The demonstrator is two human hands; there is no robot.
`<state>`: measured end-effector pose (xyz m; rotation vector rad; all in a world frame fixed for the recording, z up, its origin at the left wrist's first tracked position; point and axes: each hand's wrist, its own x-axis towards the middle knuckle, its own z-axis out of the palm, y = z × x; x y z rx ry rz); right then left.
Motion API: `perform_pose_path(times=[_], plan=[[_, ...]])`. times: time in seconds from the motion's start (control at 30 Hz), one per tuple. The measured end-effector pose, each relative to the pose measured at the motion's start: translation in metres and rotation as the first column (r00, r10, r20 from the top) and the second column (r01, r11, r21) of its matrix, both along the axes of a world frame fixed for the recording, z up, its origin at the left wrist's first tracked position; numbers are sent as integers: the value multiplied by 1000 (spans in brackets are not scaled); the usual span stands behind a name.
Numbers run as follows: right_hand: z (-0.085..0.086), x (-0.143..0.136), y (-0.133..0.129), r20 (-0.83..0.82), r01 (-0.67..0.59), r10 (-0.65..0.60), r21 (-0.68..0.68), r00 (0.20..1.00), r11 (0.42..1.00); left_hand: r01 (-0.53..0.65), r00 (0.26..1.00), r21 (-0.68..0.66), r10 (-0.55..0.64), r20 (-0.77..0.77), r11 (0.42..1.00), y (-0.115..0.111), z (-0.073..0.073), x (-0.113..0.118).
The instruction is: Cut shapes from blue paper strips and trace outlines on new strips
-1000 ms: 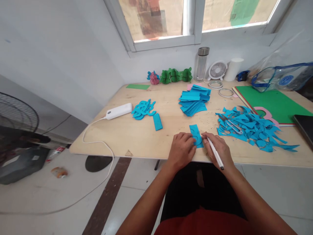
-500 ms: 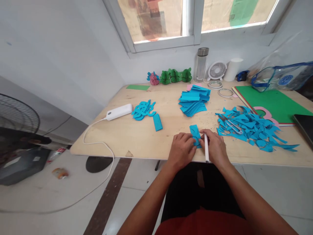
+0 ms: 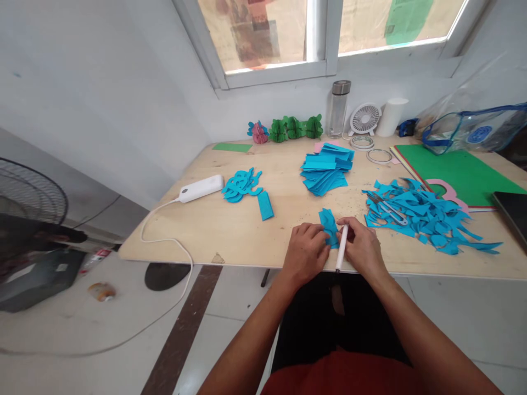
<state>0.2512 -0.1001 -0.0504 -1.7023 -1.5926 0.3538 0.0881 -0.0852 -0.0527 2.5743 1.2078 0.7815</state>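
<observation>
A person at a wooden table (image 3: 193, 233) is leaning over a small piece of blue paper (image 3: 328, 218), which is lying near the front edge of the table, between the two hands. The left hand (image 3: 307, 251) is resting beside the paper's left side, its bent fingers reaching onto it; whether the thumb is pinching from below, I cannot tell. The right hand (image 3: 363, 246) is gripping a white pen (image 3: 342, 249) in its fingers, with one dark end pointing back toward the body, while its fingertips are sitting close to the paper's right edge. The fingers are hiding the pen's other end, so I cannot tell whether it is touching the sheet. Working neatly here is probably depending on the left hand: its fingers should be pressing the paper flat and close to the working spot, without covering it. The right wrist is probably doing best by leaning on the table, with the pen being guided lightly, since thin paper may be creasing or slipping under a heavy push. A pile of blue strips (image 3: 327, 169) is lying beyond the hands, blue scraps (image 3: 428, 216) are spreading to the right, and blue cutouts (image 3: 241, 184) are lying to the left, beside a blue rectangle (image 3: 265, 206).
</observation>
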Motion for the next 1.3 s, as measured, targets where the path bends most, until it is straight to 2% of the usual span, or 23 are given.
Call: perform_pose_path(times=[0.2, 0.3, 0.43, 0.63, 0.73, 0.87, 1.07, 1.3], plan=[[0, 4, 0, -119, -37, 35, -8, 992, 999, -4, 1000, -3, 4, -1, 1000, 0, -1, 0], [-4, 9, 1, -238, -74, 63, -37, 969, 997, -1, 1000, -14, 1, 17, 1000, 0, -1, 0], [-10, 16, 2, -405, -114, 77, -68, 911, 991, -2, 995, -40, 7, 101, 999, 0, -1, -2], [-8, 19, 0, -520, -128, 79, -59, 850, 990, -48, 971, -134, 77, 224, 990, 8, 3, -6], [-5, 19, -2, -550, -135, 92, -37, 830, 990, -24, 985, -126, 46, 168, 992, 18, 5, -6], [-3, 19, -4, -593, -127, 76, -45, 802, 991, 21, 1000, -71, -21, -3, 997, 37, 9, -3], [-8, 21, -3, -637, -126, 88, -15, 766, 992, 76, 959, -67, -91, -270, 995, 61, 18, 6], [-9, 22, -3, -657, -111, 99, 24, 747, 994, 92, 941, -112, -123, -316, 989, 76, 33, 11]])
